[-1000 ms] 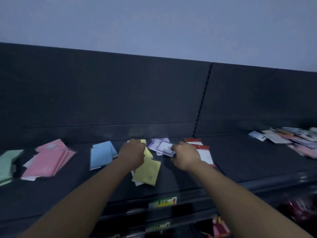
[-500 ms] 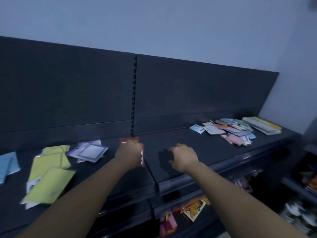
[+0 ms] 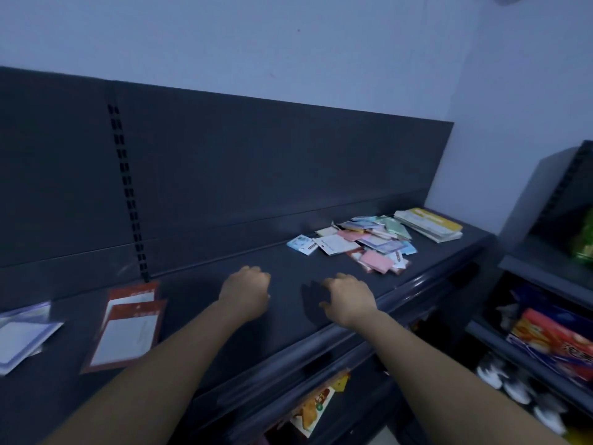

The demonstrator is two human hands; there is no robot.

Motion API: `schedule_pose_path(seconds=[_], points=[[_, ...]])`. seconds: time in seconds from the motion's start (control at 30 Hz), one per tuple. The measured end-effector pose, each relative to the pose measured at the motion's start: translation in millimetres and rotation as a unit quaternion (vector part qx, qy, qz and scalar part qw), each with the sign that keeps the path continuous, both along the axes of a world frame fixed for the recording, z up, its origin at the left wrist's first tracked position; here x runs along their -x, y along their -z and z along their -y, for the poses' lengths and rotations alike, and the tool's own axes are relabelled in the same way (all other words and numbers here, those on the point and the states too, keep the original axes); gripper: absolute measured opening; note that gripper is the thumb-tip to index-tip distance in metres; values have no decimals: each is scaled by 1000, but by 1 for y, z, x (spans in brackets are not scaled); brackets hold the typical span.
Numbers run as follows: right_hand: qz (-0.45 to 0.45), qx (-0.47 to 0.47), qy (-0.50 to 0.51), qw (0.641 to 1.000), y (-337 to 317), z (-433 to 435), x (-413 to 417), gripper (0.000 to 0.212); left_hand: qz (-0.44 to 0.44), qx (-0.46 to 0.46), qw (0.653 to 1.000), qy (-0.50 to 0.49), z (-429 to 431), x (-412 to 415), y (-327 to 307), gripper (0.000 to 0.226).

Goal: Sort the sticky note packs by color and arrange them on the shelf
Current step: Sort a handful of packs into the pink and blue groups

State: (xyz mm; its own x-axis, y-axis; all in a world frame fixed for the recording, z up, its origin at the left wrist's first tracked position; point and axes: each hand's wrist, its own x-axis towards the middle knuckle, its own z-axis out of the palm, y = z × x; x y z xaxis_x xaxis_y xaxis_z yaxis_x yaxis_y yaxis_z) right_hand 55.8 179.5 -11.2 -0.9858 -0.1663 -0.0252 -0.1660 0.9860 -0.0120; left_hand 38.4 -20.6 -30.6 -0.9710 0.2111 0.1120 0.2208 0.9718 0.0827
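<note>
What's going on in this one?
A person is sorting sticky note packs on a dark grey metal shelf. Both hands hover over its middle holding nothing: left hand curled, right hand relaxed. Red-bordered white packs and purple-edged white packs lie grouped at the left; a mixed pile of pastel packs sits unsorted at the right.

**Dim Light Falls on a Dark Shop Shelf**

A pale bluish wall (image 3: 288, 43) rises behind a dark grey shelf (image 3: 199, 293) and its back panel (image 3: 256, 162), which is split by a slotted upright (image 3: 128, 194). At right, a second shelving unit (image 3: 552, 187) stands in the corner, with packaged goods (image 3: 552, 342) on its lower tiers. The light is low.
</note>
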Motion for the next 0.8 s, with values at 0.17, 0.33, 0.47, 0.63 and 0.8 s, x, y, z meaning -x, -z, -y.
schedule_pose_path(seconds=[0.17, 0.33, 0.47, 0.63, 0.8], points=[[8, -7, 30, 999, 10, -42, 46, 49, 15, -11, 1000, 14, -40, 58, 9, 25], [11, -11, 69, 998, 17, -79, 100, 45, 32, -17, 999, 21, -74, 120, 16, 35], [21, -27, 107, 994, 26, -101, 139, 43, 52, 3, 999, 14, -97, 167, 21, 46], [40, -20, 153, 987, 38, -126, 177, 51, 67, 11, 998, 7, -124, 211, 34, 60], [-24, -74, 75, 994, 39, -135, 207, 36, 96, 3, 993, -67, -143, 249, 48, 69]])
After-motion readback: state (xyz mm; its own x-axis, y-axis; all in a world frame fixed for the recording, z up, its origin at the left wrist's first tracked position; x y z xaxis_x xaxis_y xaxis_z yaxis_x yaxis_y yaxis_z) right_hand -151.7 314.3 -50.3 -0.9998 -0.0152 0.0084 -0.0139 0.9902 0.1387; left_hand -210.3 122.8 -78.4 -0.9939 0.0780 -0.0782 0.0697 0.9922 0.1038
